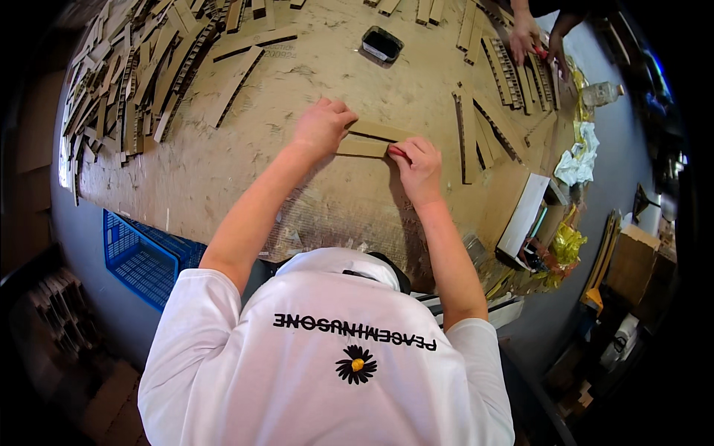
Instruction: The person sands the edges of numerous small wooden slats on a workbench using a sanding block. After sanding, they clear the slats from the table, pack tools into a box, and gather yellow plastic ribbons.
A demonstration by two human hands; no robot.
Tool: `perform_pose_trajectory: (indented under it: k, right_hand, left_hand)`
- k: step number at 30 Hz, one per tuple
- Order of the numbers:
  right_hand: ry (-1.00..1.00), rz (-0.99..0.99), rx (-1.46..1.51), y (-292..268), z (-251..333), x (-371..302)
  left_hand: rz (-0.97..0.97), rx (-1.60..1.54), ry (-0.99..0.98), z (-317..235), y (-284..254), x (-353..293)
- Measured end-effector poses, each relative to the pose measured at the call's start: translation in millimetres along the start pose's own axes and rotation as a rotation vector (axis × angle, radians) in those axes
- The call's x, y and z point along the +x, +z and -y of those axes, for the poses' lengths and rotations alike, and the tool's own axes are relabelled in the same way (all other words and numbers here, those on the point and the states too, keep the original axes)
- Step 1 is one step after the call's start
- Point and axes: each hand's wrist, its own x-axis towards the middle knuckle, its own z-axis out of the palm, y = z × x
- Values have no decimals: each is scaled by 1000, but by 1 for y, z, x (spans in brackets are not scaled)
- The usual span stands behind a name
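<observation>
Two cardboard strips lie one beyond the other on the table between my hands. The far strip [383, 131] has a dark edge facing the near strip [362, 148]. My left hand [320, 130] is closed, with its fingertips pinching the left end of the far strip. My right hand [420, 169] is closed around a small red object [399, 152] at the right end of the near strip. Most of that object is hidden by my fingers, so its kind cannot be made out.
A black tray of dark liquid [381, 44] stands beyond my hands. Piled cardboard strips [149, 82] cover the far left, and more strips [472, 134] lie at right. A co-worker's hand [525, 39] works at far right, near a plastic bottle [601, 94]. A blue crate [141, 260] sits below left.
</observation>
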Motion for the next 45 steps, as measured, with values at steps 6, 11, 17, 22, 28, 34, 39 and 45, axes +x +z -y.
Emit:
perform_pose_trajectory:
  k: [6, 11, 17, 22, 28, 34, 39, 45]
  right_hand:
    - [221, -279, 282, -10, 10, 18]
    - [144, -110, 185, 1, 1, 30]
    - [73, -84, 85, 16, -8, 24]
    - [77, -18, 68, 15, -12, 23]
    - [55, 35, -28, 13, -12, 27]
    - [2, 54, -101, 12, -14, 28]
    - [-10, 47, -79, 13, -15, 29]
    - [-26, 50, -133, 14, -14, 28]
  left_hand:
    - [35, -38, -43, 0, 3, 0]
    - [39, -21, -12, 2, 2, 3]
    - [40, -16, -41, 1, 1, 0]
    - [47, 10, -29, 2, 5, 0]
    - [36, 18, -21, 3, 6, 0]
    - [38, 22, -18, 2, 5, 1]
    - [1, 9, -7, 1, 4, -1]
    - [-31, -51, -35, -2, 7, -1]
